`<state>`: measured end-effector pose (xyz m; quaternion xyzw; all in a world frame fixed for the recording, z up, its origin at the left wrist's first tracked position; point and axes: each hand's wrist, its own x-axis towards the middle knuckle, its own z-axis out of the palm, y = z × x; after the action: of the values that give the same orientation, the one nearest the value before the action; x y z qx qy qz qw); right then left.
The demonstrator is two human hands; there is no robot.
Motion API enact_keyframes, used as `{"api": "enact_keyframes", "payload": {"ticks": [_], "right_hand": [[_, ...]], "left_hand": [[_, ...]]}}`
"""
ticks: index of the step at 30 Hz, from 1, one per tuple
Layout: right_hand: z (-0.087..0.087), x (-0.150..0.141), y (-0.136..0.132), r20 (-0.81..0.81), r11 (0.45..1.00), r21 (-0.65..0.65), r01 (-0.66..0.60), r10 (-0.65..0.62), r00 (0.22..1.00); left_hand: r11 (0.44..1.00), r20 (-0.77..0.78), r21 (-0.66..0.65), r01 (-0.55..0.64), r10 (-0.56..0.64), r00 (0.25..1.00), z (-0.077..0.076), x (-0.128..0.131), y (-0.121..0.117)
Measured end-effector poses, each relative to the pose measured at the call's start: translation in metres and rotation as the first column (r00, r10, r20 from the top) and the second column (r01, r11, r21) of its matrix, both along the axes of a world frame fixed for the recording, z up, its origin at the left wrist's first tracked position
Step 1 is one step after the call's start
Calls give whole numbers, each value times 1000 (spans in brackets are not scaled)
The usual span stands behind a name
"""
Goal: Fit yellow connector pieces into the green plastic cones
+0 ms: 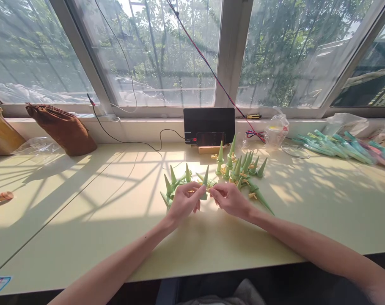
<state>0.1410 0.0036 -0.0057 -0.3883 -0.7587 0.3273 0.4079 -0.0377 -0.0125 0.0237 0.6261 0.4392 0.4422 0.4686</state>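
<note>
My left hand (185,201) is closed around the base of a green pointed cone (206,175), which stands upright between thumb and fingers. Close beside it, my right hand (231,200) has its fingertips pinched together near the cone's base; what sits in them is too small to make out. Several similar green cones (168,185) stand behind and left of my left hand. Past my right hand is a larger cluster of green cones (237,166) with small yellow pieces among them. One long green cone (261,199) lies on its side by my right wrist.
A black tablet (209,118) leans at the windowsill, a phone (210,139) before it on a wooden stand (209,150). A brown pouch (64,131) stands left. Teal plastic-wrapped items (341,146) lie far right. A wooden toy (1,197) rests at the left edge.
</note>
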Motion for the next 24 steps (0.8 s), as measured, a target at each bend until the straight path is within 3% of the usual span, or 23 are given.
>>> {"api": "enact_keyframes", "payload": {"ticks": [6, 12, 18, 24], "right_hand": [[-2, 2, 3, 178, 940, 340, 8, -72, 981], [-7, 8, 7, 296, 832, 548, -90, -92, 951], [-3, 13, 9, 394, 765, 613, -195, -82, 916], [-1, 12, 11, 340, 806, 581, -112, -116, 933]], "left_hand": [[999, 20, -51, 21, -20, 1000, -4, -1, 1], [976, 180, -187, 116, -82, 980, -10, -4, 7], [920, 277, -339, 196, -102, 956, -8, -6, 9], [977, 148, -189, 99, -71, 986, -3, -5, 8]]}}
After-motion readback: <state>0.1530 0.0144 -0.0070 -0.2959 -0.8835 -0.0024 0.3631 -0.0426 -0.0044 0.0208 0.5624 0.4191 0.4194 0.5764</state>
